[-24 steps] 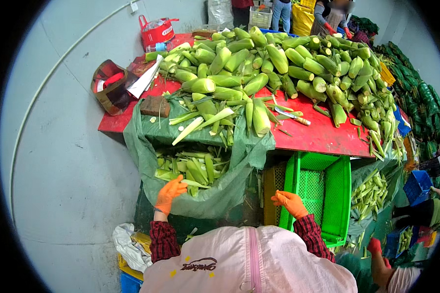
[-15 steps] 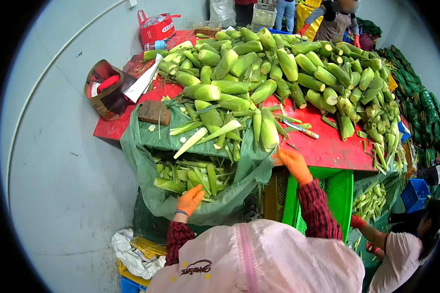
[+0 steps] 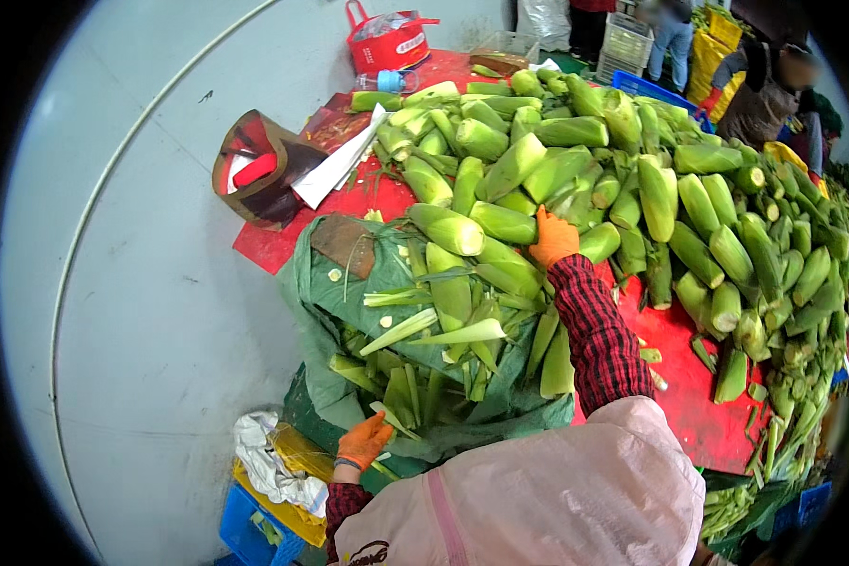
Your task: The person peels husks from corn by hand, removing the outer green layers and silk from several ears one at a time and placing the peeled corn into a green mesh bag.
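Head view: right hand (image 3: 555,238), orange-gloved, fingers bent, at the corn ears (image 3: 505,224) heaped on the red table (image 3: 698,439); grip cannot be told. Left hand (image 3: 365,441), likewise gloved, fingers curled beside a pale husk strip (image 3: 395,421) near the green sheet (image 3: 383,274); whether pinching it, unclear.

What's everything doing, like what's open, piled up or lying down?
Corn: heaped, unpeeled
Left hand: gloved, at a pale husk strip, hold unclear
Right hand: gloved, on the corn, hold unclear
Green sheeting: draped, crumpled
Brown bag: open, something red inside
Bottle: lying sideways
Blue crate: open
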`<state>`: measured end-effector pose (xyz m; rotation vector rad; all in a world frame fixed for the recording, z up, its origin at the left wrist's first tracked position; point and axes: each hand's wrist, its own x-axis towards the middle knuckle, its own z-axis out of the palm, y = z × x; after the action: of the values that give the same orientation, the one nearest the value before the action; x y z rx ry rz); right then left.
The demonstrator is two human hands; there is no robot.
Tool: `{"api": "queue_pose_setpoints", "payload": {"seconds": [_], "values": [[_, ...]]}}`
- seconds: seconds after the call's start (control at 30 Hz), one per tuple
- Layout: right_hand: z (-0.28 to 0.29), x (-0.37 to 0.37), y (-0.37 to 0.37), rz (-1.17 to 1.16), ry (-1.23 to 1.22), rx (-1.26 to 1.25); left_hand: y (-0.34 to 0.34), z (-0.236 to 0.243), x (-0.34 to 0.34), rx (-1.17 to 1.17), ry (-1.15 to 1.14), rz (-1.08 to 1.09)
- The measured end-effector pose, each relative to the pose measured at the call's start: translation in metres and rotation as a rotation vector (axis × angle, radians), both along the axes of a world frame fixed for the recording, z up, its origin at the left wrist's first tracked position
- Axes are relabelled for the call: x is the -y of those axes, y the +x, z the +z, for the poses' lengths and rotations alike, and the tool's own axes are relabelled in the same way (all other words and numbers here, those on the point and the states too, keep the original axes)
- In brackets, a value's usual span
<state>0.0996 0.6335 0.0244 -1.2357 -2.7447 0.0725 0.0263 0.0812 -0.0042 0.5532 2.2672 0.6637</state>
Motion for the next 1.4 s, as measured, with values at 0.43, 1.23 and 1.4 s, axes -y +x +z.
{"api": "queue_pose_setpoints", "payload": {"seconds": [0.43,1.23,1.4], "values": [[0.128,0.110,0.007,0.484,-0.376,-1.127,-0.061,0.101,-0.096,0.010,0.625,-0.007],[0.134,0.396,-0.007,0.091,-1.321,-0.701,-0.081,0.107,-0.036,-0.203,0.962,-0.387],[0.129,0.394,-0.005,0.092,-1.339,-0.754,-0.068,0.111,-0.036,-0.234,0.879,-0.307]]}}
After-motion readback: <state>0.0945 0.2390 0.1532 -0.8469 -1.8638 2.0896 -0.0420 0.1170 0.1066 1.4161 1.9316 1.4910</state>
